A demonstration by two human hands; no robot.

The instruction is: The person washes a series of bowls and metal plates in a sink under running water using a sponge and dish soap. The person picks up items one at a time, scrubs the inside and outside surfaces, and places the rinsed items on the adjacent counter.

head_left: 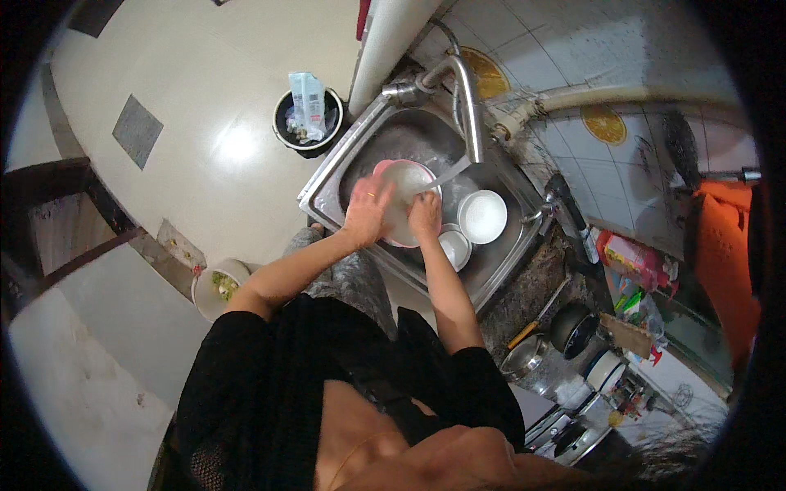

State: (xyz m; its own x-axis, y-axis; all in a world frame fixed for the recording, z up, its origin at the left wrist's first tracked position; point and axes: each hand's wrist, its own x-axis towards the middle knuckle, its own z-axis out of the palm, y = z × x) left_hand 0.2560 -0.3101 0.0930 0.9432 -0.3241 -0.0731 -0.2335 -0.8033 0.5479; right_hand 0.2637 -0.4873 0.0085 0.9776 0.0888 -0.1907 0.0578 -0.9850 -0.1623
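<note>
In the steel sink (327,192), a pink basin (381,166) holds whitish water. A stream from the silver faucet (469,106) runs into it. My left hand (367,214), a ring on one finger, is over the basin's left side; its fingers are apart, with a slight blur. Over the right part of the basin my right hand (424,218) is closed, fingers curled down; whatever is in them, if anything, is hidden. Two white bowls stand to its right in the sink, a larger bowl (482,217) and a smaller bowl (454,250) nearer me.
A black bin (285,135) with a light rim and a plastic bag stands on the floor left of the sink. Farther left and nearer is a pale bucket (205,295) with green scraps. At right, a dark pan (573,327) and a metal pot (526,357) sit on the counter.
</note>
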